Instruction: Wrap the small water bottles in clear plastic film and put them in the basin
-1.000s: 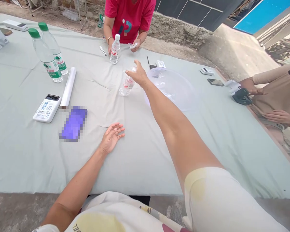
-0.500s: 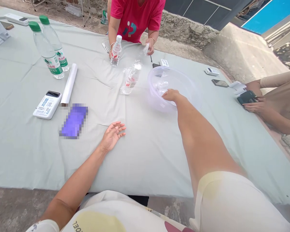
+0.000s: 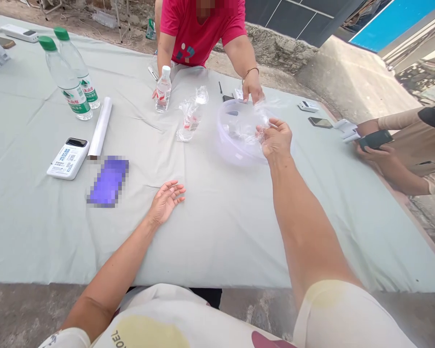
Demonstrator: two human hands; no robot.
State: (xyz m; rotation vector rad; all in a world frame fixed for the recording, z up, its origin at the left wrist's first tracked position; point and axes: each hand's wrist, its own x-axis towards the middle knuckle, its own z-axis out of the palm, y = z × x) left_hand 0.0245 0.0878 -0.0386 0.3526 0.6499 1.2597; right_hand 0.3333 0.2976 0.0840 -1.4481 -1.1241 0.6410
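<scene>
My left hand (image 3: 167, 202) rests on the cloth-covered table with its fingers loosely apart and nothing in them. Over the right side of a translucent pale purple basin (image 3: 235, 154), my right hand (image 3: 278, 140) pinches crumpled clear plastic film (image 3: 263, 118). More clear plastic lies inside the basin. A co-worker's hand (image 3: 253, 88) is at the basin's far rim, close to the film. Left of the basin stands a small bottle wrapped in clear plastic (image 3: 189, 123). Another small water bottle (image 3: 163, 92) stands farther back by the co-worker's other hand.
Two green-capped bottles (image 3: 76, 99), a white roll (image 3: 100, 128), a white power bank (image 3: 68, 158) and a pixelated purple rectangle (image 3: 108, 182) lie to the left. At the right, a person holds a dark device (image 3: 376, 140) near a phone (image 3: 320, 123).
My right hand has risen and moved right, now with clear film between its fingers. The co-worker's hand has reached over to the basin's far rim. My left hand has stayed put.
</scene>
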